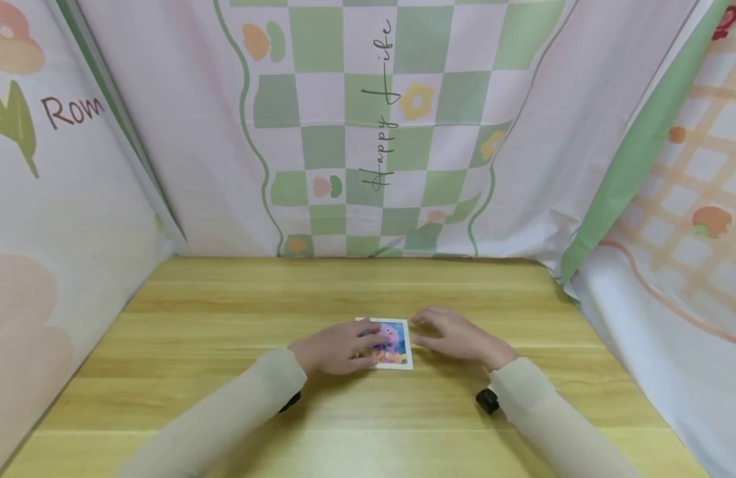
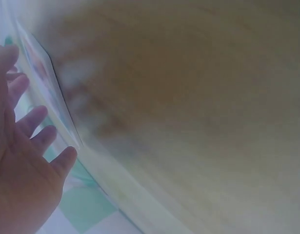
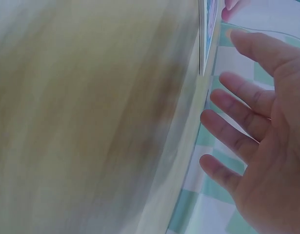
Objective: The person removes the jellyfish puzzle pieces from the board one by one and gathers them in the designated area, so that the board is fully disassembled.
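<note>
A flat square picture piece with a white border [image 1: 408, 352] lies on the wooden table, showing a pink cartoon sea creature against blue, with orange at the bottom. Over its left part my left hand [image 1: 337, 348] spreads its fingers, palm down, hiding that side. The left wrist view shows the same fingers spread apart beside the picture's thin edge [image 2: 57, 95]; whether they touch it I cannot tell. Just right of the piece is my right hand [image 1: 460, 337], its fingers loosely extended and holding nothing. In the right wrist view, its thumb [image 3: 259, 48] is close to the picture's edge.
The wooden table [image 1: 236, 299] reaches back to a hanging cloth [image 1: 368, 133] with green checks and lettering. Printed cloths also hang at the left [image 1: 105, 199] and right [image 1: 691, 199]. Small black devices [image 1: 487, 401] are at both wrists.
</note>
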Demonstrator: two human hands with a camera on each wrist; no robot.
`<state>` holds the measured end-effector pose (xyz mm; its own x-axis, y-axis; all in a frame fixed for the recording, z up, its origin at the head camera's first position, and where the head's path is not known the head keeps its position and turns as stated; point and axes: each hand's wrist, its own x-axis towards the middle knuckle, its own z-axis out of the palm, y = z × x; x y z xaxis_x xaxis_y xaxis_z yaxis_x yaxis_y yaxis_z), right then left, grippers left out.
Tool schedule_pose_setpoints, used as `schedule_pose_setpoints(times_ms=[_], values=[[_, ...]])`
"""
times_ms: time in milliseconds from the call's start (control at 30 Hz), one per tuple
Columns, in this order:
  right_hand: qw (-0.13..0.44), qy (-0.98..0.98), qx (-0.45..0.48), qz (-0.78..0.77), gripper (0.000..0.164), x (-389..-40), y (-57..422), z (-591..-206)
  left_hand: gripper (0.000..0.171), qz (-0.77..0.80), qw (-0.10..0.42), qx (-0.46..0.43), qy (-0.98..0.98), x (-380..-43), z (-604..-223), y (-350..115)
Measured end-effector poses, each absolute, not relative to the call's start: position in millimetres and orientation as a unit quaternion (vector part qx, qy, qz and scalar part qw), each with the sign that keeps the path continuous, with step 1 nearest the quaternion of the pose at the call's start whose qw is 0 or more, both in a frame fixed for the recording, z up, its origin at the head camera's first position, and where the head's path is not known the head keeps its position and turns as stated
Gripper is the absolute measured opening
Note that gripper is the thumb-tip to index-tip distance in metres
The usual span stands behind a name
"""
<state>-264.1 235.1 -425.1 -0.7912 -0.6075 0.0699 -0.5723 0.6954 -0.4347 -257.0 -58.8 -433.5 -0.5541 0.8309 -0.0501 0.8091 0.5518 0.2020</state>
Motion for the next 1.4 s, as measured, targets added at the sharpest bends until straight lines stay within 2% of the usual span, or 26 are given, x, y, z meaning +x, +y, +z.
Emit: schedule_pose_setpoints(times_ms=[100,833,1167,1400], values=[[0.043,0.919,-0.32,-0.225,0.045,-265.3,231.3,-425.4,0.056,0.08,0.058,0.476,0.874,-259.1,-439.1,-55.9],[0.059,0.93,-0.292,-0.217,0.033,-283.8,211.3,-432.6,0.05,0.105,0.067,0.473,0.872,-256.9,-439.6,-53.7],[0.063,0.937,-0.28,-0.2,0.029,-287.4,207.0,-428.2,0.05,0.096,0.055,0.481,0.87,-259.1,-443.6,-52.1],[0.095,0.934,-0.262,-0.222,0.024,-293.0,201.7,-423.3,0.05,0.092,0.07,0.472,0.874,-259.1,-439.2,-51.8]])
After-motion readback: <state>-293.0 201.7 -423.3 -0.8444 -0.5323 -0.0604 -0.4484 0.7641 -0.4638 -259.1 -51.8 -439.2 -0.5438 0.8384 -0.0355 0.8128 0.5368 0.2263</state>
